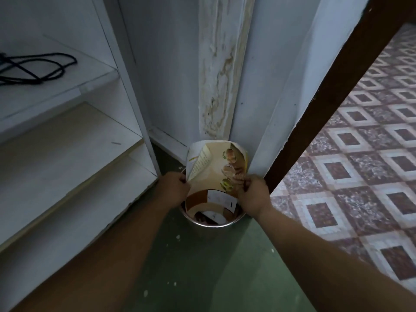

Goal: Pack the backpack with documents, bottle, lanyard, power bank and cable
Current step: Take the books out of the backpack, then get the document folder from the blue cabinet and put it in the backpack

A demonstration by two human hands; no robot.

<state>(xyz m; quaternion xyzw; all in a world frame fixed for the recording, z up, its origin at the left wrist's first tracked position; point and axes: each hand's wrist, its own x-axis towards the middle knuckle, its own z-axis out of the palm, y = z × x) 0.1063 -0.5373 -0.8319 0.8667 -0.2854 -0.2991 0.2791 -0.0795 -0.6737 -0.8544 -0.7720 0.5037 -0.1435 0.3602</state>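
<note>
Curled glossy printed documents (pixel 216 167) with food pictures stand upright in a round metal bin (pixel 213 224) on the green floor, in the corner by the wall. My left hand (pixel 174 188) grips their left edge and my right hand (pixel 253 194) grips their right edge, both just above the bin's rim. A black cable (pixel 38 66) lies in loose loops on the upper white shelf at far left. No backpack, bottle, lanyard or power bank is in view.
A white shelf unit (pixel 74 140) with several shelves stands to the left. A stained white wall corner (pixel 220 70) rises behind the bin. A dark wooden door frame (pixel 326 97) slants on the right, with patterned floor tiles (pixel 360 172) beyond it.
</note>
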